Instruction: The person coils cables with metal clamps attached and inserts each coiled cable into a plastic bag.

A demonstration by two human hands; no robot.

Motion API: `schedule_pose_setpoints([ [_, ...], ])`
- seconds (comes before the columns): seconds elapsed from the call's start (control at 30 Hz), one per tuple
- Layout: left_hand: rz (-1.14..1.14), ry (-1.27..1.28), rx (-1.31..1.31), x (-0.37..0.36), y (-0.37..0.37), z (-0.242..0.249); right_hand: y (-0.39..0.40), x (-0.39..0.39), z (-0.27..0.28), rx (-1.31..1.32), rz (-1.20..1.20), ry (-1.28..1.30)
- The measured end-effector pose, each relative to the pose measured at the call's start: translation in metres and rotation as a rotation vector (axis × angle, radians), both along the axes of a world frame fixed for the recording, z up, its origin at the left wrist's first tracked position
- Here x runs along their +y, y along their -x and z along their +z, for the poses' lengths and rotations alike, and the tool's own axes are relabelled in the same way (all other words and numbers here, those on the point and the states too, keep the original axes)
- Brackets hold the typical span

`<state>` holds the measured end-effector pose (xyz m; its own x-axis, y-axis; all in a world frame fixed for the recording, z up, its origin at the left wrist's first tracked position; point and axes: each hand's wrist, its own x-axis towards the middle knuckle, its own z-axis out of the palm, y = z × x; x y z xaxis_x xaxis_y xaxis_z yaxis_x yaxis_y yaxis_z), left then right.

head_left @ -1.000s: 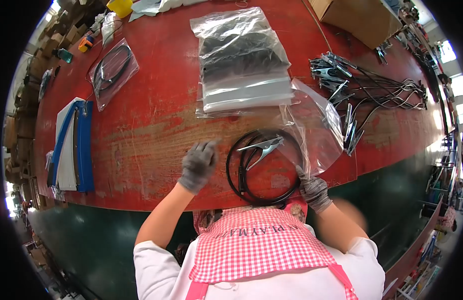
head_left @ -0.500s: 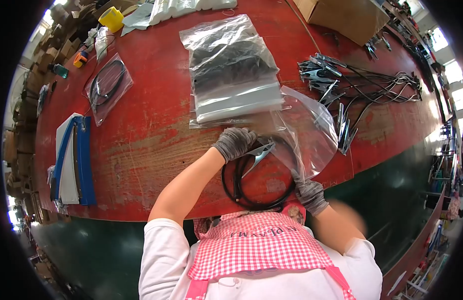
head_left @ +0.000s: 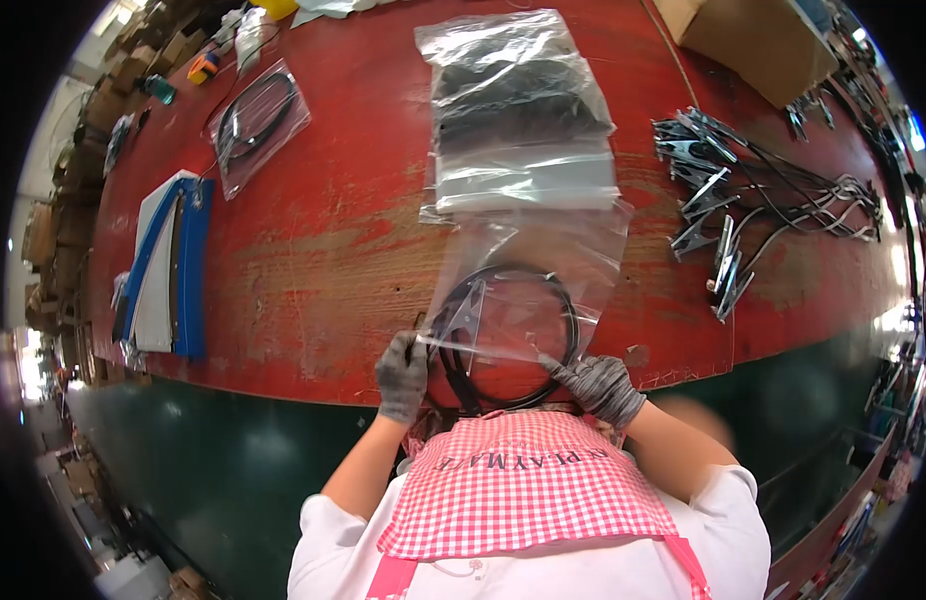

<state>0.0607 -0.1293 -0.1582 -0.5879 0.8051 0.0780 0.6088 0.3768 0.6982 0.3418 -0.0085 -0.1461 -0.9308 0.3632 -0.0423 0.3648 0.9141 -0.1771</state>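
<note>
A black coiled cable (head_left: 570, 305) with a metal clamp (head_left: 467, 318) lies by the table's near edge. Over its far part is a clear plastic bag (head_left: 593, 245), whose near edge crosses the coil; the coil's near part sticks out toward the apron. My left hand (head_left: 401, 378), in a grey knit glove, is closed on the bag's left corner, beside the coil. Gloved likewise, my right hand (head_left: 598, 388) pinches the bag's near edge on the right, its fingers over the coil. Its thumb is partly hidden.
Beyond the bag lies a stack of clear bags (head_left: 528, 180). Clamps with cables (head_left: 703, 175) are heaped on the right, below a cardboard box (head_left: 753, 45). To the left are a bagged cable (head_left: 258, 120) and a blue holder (head_left: 190, 280) with papers.
The bag has moved left and now covers most of the coil. My left hand has come down from the clamp to the bag's left corner. The view has shifted.
</note>
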Motion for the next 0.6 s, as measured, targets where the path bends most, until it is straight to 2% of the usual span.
schedule_pose_setpoints([
  [0.03, 0.066, 0.06, -0.054, -0.018, -0.003, 0.005, 0.003, 0.0, 0.003, -0.013, 0.047, 0.077],
  [0.1, 0.037, 0.088, 0.159, -0.057, -0.008, 0.007, 0.009, -0.002, 0.013, 0.027, 0.116, 0.138],
  [0.17, -0.024, 0.162, 0.097, -0.096, -0.021, 0.012, 0.011, -0.012, 0.016, -0.233, 0.266, 0.268],
  [0.23, -0.231, 0.321, 0.118, -0.156, -0.04, -0.019, 0.013, -0.007, 0.016, -0.235, 0.311, 0.273],
  [0.33, -0.272, 0.284, 0.068, -0.143, -0.038, 0.021, 0.014, 0.002, 0.0, -0.142, 0.34, 0.476],
  [0.37, -0.268, 0.213, 0.246, -0.136, -0.029, 0.027, 0.023, 0.008, 0.013, -0.146, 0.355, 0.468],
  [0.4, -0.134, 0.087, 0.072, -0.117, -0.019, 0.052, 0.035, 0.019, 0.037, -0.032, 0.266, 0.549],
  [0.43, -0.057, 0.015, 0.095, -0.105, -0.004, 0.065, 0.044, 0.026, 0.052, 0.086, 0.176, 0.626],
  [0.47, 0.034, -0.017, -0.195, -0.09, 0.009, 0.096, 0.043, 0.03, 0.029, 0.333, 0.025, 0.854],
  [0.5, 0.104, -0.087, -0.324, -0.079, 0.02, 0.126, 0.065, 0.037, 0.089, 0.4, -0.072, 0.939],
  [0.53, 0.096, -0.163, -0.327, -0.073, 0.032, 0.156, 0.072, 0.046, 0.133, 0.447, -0.016, 0.888],
  [0.57, 0.118, -0.174, -0.482, -0.074, 0.042, 0.189, 0.076, 0.053, 0.168, 0.496, 0.04, 0.831],
  [0.6, 0.01, -0.25, -0.108, -0.074, 0.052, 0.213, 0.077, 0.055, 0.194, 0.586, 0.042, 0.865],
])
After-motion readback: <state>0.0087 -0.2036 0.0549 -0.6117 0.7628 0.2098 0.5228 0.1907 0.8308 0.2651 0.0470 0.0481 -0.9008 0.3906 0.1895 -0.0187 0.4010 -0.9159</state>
